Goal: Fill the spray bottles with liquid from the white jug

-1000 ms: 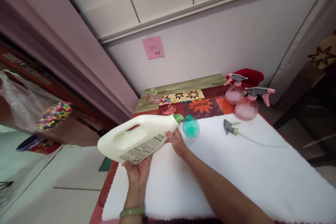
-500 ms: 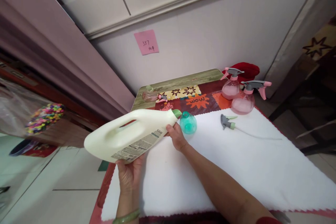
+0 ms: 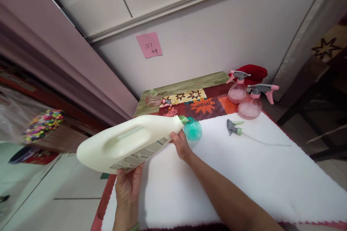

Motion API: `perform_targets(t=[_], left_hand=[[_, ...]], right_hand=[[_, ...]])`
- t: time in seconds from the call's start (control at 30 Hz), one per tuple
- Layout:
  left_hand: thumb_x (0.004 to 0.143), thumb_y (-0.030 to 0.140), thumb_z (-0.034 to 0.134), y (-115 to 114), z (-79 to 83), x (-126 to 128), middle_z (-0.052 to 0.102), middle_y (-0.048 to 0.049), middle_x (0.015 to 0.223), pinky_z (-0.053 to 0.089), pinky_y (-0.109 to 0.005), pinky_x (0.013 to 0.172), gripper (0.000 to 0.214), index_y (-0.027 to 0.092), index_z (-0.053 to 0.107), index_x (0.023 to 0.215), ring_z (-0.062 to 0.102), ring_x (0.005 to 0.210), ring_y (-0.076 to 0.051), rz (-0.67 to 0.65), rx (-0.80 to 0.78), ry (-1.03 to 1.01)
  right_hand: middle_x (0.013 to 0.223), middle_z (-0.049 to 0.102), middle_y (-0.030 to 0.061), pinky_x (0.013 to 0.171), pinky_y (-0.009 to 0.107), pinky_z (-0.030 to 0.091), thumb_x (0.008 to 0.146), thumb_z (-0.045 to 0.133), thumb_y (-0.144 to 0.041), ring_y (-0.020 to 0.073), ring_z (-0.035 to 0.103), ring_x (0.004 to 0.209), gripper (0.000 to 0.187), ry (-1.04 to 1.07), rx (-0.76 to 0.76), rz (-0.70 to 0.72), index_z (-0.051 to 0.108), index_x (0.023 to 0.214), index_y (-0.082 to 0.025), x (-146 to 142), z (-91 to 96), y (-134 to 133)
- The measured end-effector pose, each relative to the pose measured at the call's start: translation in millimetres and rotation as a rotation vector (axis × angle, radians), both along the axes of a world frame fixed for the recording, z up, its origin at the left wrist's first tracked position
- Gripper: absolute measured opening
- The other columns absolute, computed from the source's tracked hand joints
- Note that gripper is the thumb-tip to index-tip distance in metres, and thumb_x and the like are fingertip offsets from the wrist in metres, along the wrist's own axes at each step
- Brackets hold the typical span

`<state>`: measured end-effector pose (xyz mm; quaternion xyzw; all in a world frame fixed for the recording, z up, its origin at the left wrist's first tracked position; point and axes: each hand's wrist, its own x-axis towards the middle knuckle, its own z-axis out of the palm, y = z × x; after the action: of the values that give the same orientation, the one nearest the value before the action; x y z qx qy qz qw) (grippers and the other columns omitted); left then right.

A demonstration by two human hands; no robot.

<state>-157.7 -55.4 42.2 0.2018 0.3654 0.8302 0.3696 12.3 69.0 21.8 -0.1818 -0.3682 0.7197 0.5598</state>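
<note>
A big cream detergent jug [image 3: 132, 140] with a side handle and a printed label lies nearly level in the air, held by both hands. My left hand [image 3: 128, 182] supports its underside near the base. Around the neck, my right hand [image 3: 181, 144] grips with fingers closed. The jug's green spout [image 3: 183, 119] meets the mouth of a round teal spray bottle [image 3: 193, 130], which stands upright without its head on the white cloth [image 3: 217, 184]. Whether liquid is flowing I cannot make out. To the right lies a grey-green spray head [image 3: 233, 128] with its long tube.
Two pink-filled spray bottles [image 3: 249, 107] stand at the table's back right, a red item [image 3: 253, 74] behind them. Another clear pink bottle [image 3: 153, 100] lies on its side at the back left. A pink note [image 3: 149, 44] is stuck to the wall.
The jug's base has swung left and slightly down, along with my left hand. Its spout now sits closer over the teal bottle's mouth. My right hand stays at the neck.
</note>
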Motion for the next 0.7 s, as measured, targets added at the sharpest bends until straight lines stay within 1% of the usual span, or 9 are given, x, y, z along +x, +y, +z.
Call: perform_targets(t=[0.13, 0.27, 0.4, 0.47, 0.6, 0.7], left_hand=[[0.056, 0.046, 0.094, -1.9, 1.5, -2.4, 0.065, -0.0047, 0.141, 0.045, -0.056, 0.113, 0.082, 0.030, 0.065, 0.131, 0.046, 0.142, -0.035, 0.033, -0.032, 0.028], [0.057, 0.045, 0.094, -3.6, 2.9, -4.0, 0.068, -0.0046, 0.136, 0.048, -0.055, 0.109, 0.083, 0.029, 0.064, 0.132, 0.048, 0.141, -0.035, 0.021, -0.021, 0.013], [0.058, 0.044, 0.094, -4.5, 8.0, -3.0, 0.065, -0.0027, 0.141, 0.048, -0.054, 0.110, 0.076, 0.034, 0.067, 0.128, 0.050, 0.140, -0.034, 0.004, -0.015, 0.018], [0.058, 0.045, 0.094, -4.5, 12.2, -0.3, 0.064, -0.0028, 0.143, 0.049, -0.053, 0.109, 0.076, 0.034, 0.067, 0.128, 0.051, 0.139, -0.033, 0.016, -0.030, 0.032], [0.058, 0.049, 0.094, -4.3, 20.3, 6.2, 0.060, -0.0042, 0.148, 0.050, -0.053, 0.108, 0.078, 0.033, 0.066, 0.130, 0.046, 0.142, -0.034, 0.033, -0.063, 0.068], [0.057, 0.048, 0.094, -4.6, 23.1, 8.6, 0.057, -0.0035, 0.151, 0.049, -0.053, 0.109, 0.078, 0.033, 0.067, 0.129, 0.045, 0.144, -0.034, 0.045, -0.060, 0.070]], right_hand=[[0.111, 0.072, 0.0087, 0.074, 0.033, 0.061, 0.078, 0.067, -0.062, 0.0235, 0.069, 0.093, 0.068, 0.003, 0.034, -0.007, 0.057, 0.132, -0.022, 4.2, 9.0, -2.9], [0.108, 0.072, 0.0089, 0.071, 0.033, 0.060, 0.077, 0.067, -0.065, 0.0239, 0.069, 0.092, 0.071, -0.021, 0.017, 0.017, 0.057, 0.133, -0.022, 5.3, 10.0, -3.5], [0.109, 0.072, 0.0090, 0.072, 0.033, 0.060, 0.075, 0.067, -0.066, 0.0239, 0.069, 0.092, 0.073, -0.022, 0.003, 0.012, 0.056, 0.133, -0.023, 3.1, 6.2, -2.4], [0.109, 0.072, 0.0090, 0.072, 0.034, 0.060, 0.076, 0.067, -0.065, 0.0237, 0.069, 0.091, 0.072, -0.013, -0.001, 0.015, 0.056, 0.133, -0.023, 1.8, 4.2, -1.9], [0.110, 0.072, 0.0089, 0.072, 0.034, 0.061, 0.078, 0.067, -0.062, 0.0230, 0.069, 0.090, 0.070, 0.015, -0.006, 0.031, 0.055, 0.134, -0.022, 0.1, 1.1, -1.8], [0.111, 0.072, 0.0088, 0.073, 0.034, 0.061, 0.078, 0.068, -0.061, 0.0227, 0.069, 0.091, 0.069, 0.022, -0.008, 0.036, 0.055, 0.134, -0.023, -0.5, -0.5, -2.0]])
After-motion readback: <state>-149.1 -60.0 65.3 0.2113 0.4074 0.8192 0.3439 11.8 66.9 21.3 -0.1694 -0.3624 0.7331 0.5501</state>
